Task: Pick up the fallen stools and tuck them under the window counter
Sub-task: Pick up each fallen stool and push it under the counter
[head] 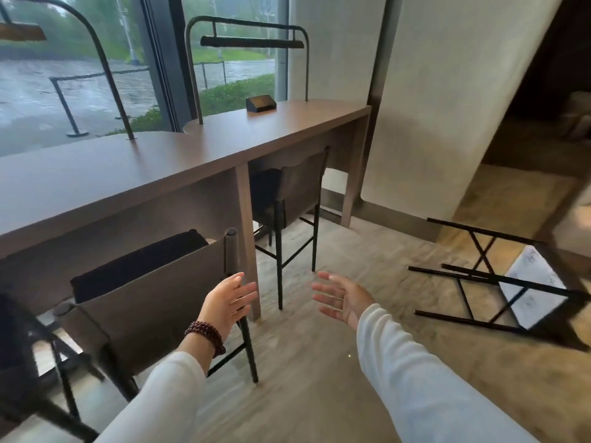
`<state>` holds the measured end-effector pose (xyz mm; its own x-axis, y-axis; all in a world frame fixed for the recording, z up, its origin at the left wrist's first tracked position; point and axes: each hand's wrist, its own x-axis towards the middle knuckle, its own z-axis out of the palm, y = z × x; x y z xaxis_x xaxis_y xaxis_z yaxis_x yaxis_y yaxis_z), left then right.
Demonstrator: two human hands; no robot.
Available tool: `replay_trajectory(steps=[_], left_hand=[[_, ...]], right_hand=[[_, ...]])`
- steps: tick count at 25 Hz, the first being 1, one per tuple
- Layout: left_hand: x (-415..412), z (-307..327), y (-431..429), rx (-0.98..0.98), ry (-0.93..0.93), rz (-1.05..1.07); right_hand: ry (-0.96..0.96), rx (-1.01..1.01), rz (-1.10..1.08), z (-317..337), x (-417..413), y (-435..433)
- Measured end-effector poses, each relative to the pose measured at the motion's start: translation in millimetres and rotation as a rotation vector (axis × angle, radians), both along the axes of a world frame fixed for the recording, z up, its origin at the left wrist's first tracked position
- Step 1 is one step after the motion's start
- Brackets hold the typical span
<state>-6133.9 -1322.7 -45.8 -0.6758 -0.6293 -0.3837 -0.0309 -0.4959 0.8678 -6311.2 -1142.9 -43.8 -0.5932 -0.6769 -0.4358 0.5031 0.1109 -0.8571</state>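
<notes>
Window counter (198,155), smooth brown wood w/ rounded ends, has two upright stools tucked under it: near stool (150,302) and far stool (287,199), both w/ dark leather-like sling backs on thin black metal legs. One fallen stool (499,292) lies on its side on the floor to the right, well apart from the counter, so approx. one left to lift and tuck. Left hand (228,302) spread flat, fingers by the near stool's back post, contact unclear; right hand (342,298) spread in mid-air, holding nothing.
</notes>
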Motion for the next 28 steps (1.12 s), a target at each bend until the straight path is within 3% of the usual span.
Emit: replay_trajectory(steps=[7, 16, 28], left_hand=[[-91.3, 13.6, 92.9, -0.107, -0.006, -0.317], [-254.3, 11.9, 276.9, -0.082, 0.019, -0.579], [-452.9, -8.4, 491.4, -0.076, -0.011, -0.781]], right_hand=[[0.043, 0.009, -0.239, 13.1, -43.6, 141.6], [0.076, 0.072, -0.570, 0.2, -135.7, 367.2], [0.041, 0.092, -0.738, -23.4, -282.4, 586.1]])
